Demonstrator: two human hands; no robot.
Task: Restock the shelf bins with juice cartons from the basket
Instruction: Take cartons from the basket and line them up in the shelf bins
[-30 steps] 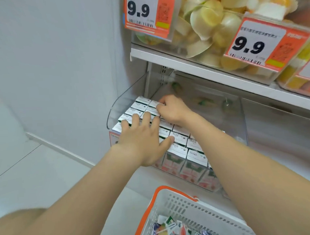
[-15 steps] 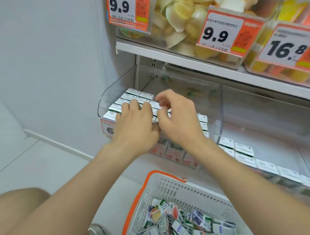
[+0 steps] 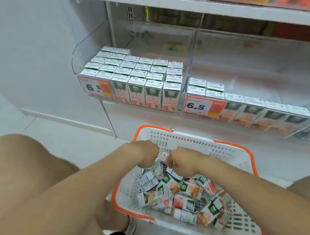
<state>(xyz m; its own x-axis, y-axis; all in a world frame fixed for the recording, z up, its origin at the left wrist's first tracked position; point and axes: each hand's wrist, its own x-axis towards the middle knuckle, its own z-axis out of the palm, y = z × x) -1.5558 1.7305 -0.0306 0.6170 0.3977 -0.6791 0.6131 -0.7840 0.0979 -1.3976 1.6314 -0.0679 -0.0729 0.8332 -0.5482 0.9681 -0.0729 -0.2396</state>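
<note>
Juice cartons (image 3: 180, 194) heaped loose in basket (image 3: 231, 160); left hand (image 3: 143, 152) and right hand (image 3: 180, 163) curled among them at far edge, grip unclear.

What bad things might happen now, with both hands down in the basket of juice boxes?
1. The cartons lie jumbled in the basket, so grabbing several at once with the left hand and right hand might drop or squash some.
2. The left bin looks nearly full in front; forcing more in there could topple the neat rows.
3. The basket sits close to the knees, so a bump might tip it.
</note>
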